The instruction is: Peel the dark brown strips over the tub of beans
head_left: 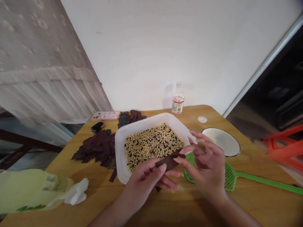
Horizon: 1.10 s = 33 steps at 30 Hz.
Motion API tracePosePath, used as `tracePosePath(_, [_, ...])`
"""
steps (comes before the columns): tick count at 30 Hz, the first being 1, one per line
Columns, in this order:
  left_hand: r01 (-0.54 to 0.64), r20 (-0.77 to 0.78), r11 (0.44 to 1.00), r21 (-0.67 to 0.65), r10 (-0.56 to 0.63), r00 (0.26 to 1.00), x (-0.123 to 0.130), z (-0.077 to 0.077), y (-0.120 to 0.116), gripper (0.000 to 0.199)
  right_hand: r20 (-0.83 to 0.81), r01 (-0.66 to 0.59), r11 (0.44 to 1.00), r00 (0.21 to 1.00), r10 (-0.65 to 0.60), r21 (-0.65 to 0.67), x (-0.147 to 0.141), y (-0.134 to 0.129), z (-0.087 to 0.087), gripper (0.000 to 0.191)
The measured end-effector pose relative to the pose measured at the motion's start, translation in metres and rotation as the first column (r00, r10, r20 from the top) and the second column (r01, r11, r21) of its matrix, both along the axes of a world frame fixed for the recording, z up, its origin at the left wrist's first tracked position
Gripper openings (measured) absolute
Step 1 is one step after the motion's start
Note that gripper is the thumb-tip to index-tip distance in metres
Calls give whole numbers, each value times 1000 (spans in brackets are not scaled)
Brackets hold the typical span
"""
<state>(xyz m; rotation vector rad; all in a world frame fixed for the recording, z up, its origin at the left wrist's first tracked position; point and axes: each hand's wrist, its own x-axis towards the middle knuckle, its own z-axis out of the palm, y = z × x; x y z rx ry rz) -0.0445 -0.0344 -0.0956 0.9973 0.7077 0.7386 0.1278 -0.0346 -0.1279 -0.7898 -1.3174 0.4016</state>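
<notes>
Left hand (pixel 144 184) and right hand (pixel 204 167) pinch one dark strip (pixel 169 160).

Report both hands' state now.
Left hand: closed, holding a dark brown strip.
Right hand: closed, pinching the same strip's other end.

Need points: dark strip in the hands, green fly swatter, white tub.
Dark brown strip (pixel 169 160): head view, middle of the strip.
Green fly swatter (pixel 230 176): head view, mesh head.
White plastic tub (pixel 120 151): head view, left rim.
</notes>
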Motion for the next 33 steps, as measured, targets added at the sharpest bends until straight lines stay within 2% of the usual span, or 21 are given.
tracePosePath(3, [1, 7, 1000, 0, -1, 1000, -1, 0, 0, 28, 39, 1, 1000, 999, -2, 16, 1, -1, -2, 63])
tracePosePath(9, [-41, 13, 999, -26, 41, 999, -2, 2, 3, 28, -6, -131, 988, 991, 131, -87, 0, -2, -1, 48])
tracePosePath(13, [-40, 4, 999, -33, 41, 999, -2, 3, 3, 30, -13, -107, 987, 994, 106, -116, 0, -1, 3, 38])
tracePosePath(20, [-11, 4, 1000, -27, 11, 1000, -1, 3, 0, 30, -39, -49, 989, 998, 44, -141, 0, -1, 2, 42])
tracePosePath(25, [-34, -38, 997, -70, 31, 999, 2, 3, 5, 32, -68, -111, 959, 993, 97, -259, 1, 12, -6, 44])
tracePosePath(26, [-55, -71, 996, -69, 51, 996, 3, 4, 6, 32, -53, -95, 951, 995, 83, -294, 1, 14, -7, 43])
tracePosePath(28, [-127, -151, 992, -5, 125, 981, 2, 7, 5, 32, 22, 19, 953, 1000, -13, -303, 4, 12, -7, 28])
tracePosePath(29, [-183, -182, 981, 57, 191, 965, 1, 8, 4, 31, 83, 107, 953, 993, -87, -283, 7, 7, -6, 21])
tracePosePath(31, [-314, -210, 928, 201, 354, 912, -6, 9, -3, 30, 247, 243, 956, 948, -198, -167, 16, -11, -3, 22])
tracePosePath(32, [-378, -212, 885, 270, 438, 874, -10, 9, -7, 29, 373, 252, 960, 908, -191, -122, 23, -22, -2, 21])
tracePosePath(33, [-408, -230, 856, 318, 487, 843, -15, 7, -11, 30, 512, 222, 967, 849, -127, -129, 30, -33, -3, 20])
